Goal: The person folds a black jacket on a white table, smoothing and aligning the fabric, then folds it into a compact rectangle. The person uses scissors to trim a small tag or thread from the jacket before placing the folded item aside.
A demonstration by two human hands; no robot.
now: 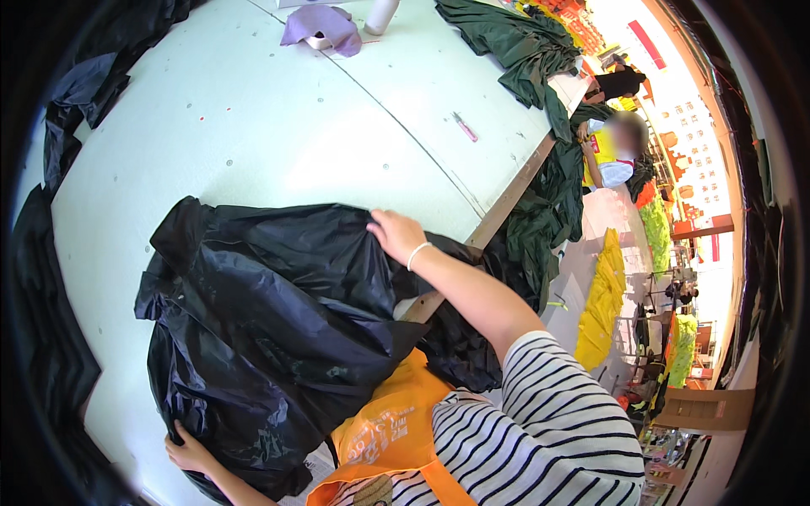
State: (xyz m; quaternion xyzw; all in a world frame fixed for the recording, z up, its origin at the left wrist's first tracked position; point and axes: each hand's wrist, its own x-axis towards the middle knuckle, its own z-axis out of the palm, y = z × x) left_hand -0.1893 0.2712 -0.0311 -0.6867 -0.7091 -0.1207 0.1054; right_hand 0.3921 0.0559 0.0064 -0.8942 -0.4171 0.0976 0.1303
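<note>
A black garment of thin, shiny cloth [270, 295] lies spread and wrinkled over the near edge of a white table [278, 135]. At its upper left is a folded flap that looks like a collar or waistband. My right hand [398, 236] grips the garment's far edge, toward the right, thumb and fingers closed on the cloth. Down at the lower left, my left hand [192, 455] is closed on the garment's near left edge, its fingertips partly hidden by the fabric.
Farther back stand a purple cloth [322, 29] and a white bottle [381, 15]. A small pink-handled tool [465, 127] lies at the right. Dark green cloth [527, 51] hangs over the table's right edge. Black fabric [84, 93] runs along the left. A person [614, 152] is beyond.
</note>
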